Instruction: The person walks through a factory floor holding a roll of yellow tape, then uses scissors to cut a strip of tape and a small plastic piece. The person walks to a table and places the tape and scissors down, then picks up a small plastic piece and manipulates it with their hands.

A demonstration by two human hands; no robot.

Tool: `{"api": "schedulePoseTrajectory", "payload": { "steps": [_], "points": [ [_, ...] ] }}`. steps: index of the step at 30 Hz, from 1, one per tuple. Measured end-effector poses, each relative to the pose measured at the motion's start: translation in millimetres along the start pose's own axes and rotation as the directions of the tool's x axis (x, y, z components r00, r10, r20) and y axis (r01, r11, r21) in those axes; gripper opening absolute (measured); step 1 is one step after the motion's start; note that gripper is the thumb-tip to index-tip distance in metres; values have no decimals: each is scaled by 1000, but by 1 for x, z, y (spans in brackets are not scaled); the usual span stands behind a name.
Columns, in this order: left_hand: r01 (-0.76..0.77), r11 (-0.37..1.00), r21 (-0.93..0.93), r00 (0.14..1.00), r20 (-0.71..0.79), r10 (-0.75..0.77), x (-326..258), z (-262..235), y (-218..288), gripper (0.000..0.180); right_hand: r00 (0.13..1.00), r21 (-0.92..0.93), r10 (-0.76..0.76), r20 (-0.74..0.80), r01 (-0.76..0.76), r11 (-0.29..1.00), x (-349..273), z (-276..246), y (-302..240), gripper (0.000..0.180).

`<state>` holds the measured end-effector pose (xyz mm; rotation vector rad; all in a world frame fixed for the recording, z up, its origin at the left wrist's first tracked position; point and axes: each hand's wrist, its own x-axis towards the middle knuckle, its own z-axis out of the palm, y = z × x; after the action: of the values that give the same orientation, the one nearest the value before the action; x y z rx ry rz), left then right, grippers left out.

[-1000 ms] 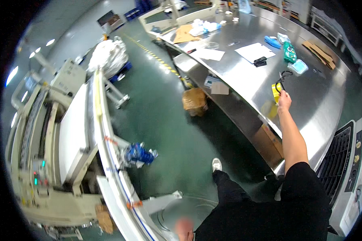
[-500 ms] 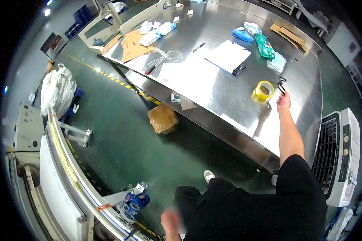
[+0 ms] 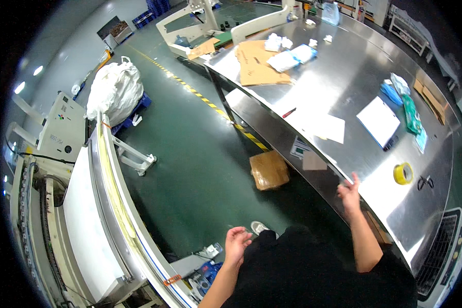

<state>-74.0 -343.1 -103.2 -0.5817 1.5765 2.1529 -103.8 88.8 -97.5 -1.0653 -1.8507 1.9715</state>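
Observation:
My right hand (image 3: 349,196) is at the near edge of the metal table (image 3: 339,66), fingers spread and nothing in them. Over the floor, in front of my body, my left hand (image 3: 237,244) hangs with its fingers loosely bent and apart, holding nothing. A pair of black scissors (image 3: 425,183) lies on the table to the right of my right hand. Beside it rests a roll of yellow tape (image 3: 403,174). White paper sheets (image 3: 329,128) lie farther along, near a red handle (image 3: 289,112). Beyond the tape is a clipboard with white paper (image 3: 379,121).
A taped cardboard box (image 3: 269,170) sits on the floor beside the table. Green and blue packets (image 3: 411,114) lie near the far edge. To the left runs a long machine (image 3: 87,220), with a white sack (image 3: 117,90) behind it. An air cooler (image 3: 449,256) stands at right.
My right hand has left the scissors, which now lie on the table, and come to the near edge. My left hand has risen into fuller view. The view has turned left.

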Motion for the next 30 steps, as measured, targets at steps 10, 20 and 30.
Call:
{"api": "schedulePoseTrajectory", "payload": {
  "steps": [10, 20, 30],
  "points": [
    [-42, 992, -116, 997, -62, 35, 104, -60, 84, 26, 673, 117, -270, 688, 265, 957, 50, 266, -92, 82],
    [-128, 989, -81, 958, -268, 102, 261, -154, 167, 16, 676, -1, -245, 695, 342, 940, 192, 510, -111, 86],
    [-207, 978, -4, 915, -355, 192, 403, -173, 337, 18, 837, -261, -194, 511, 366, 893, 415, 733, -219, 77]
  ]
}}
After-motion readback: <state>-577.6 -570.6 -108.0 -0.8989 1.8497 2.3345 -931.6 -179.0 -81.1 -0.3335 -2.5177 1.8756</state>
